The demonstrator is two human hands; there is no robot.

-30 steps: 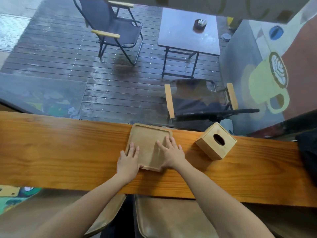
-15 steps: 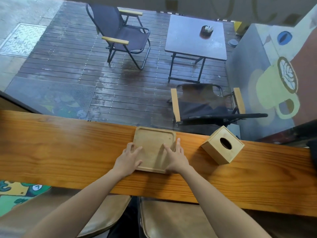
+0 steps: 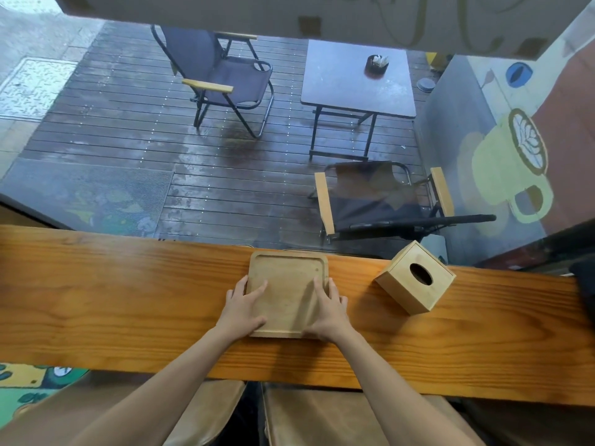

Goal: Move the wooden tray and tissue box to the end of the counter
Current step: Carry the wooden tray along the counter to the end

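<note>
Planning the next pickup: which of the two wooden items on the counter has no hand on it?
The cube tissue box with the oval hole, right of the flat wooden tray; left hand and right hand both rest on the tray.

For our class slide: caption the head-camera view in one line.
On the counter, left hand and right hand rest on the wooden tray; the tissue box sits apart at right.

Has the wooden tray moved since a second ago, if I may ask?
Yes: the wooden tray has turned slightly, from askew to square with the far edge of the counter; its gap to the tissue box looks unchanged.
</note>
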